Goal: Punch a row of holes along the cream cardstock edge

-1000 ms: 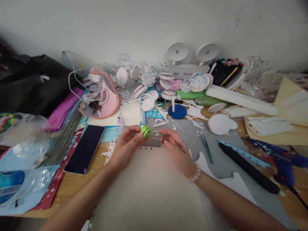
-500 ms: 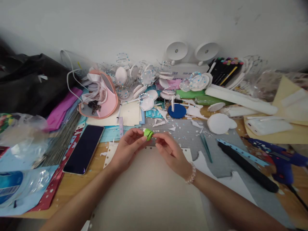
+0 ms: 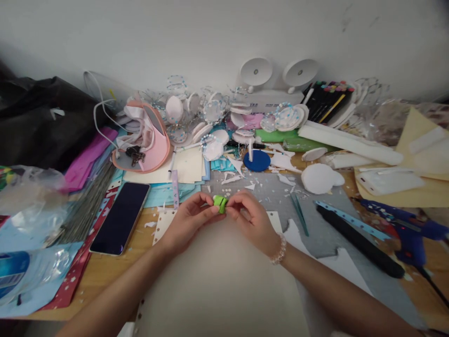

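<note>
A small green roll (image 3: 220, 203), like tape, sits between both hands above a beige sheet (image 3: 224, 281) in front of me. My left hand (image 3: 187, 222) pinches it from the left with curled fingers. From the right, my right hand (image 3: 250, 221), with a bead bracelet on the wrist, closes its fingertips on the same roll. Both hands meet at the roll near the sheet's far edge.
A black phone (image 3: 121, 216) lies to the left, a pink visor (image 3: 147, 140) behind it. White foam discs (image 3: 319, 178), a blue disc (image 3: 257, 160), tweezers (image 3: 300, 213), a black stick (image 3: 358, 243) and a blue glue gun (image 3: 409, 234) lie to the right. Plastic bags crowd the left edge.
My right hand moved left and closed its fingers on the green roll, which the left hand held alone before. Both hands shifted slightly toward me.
</note>
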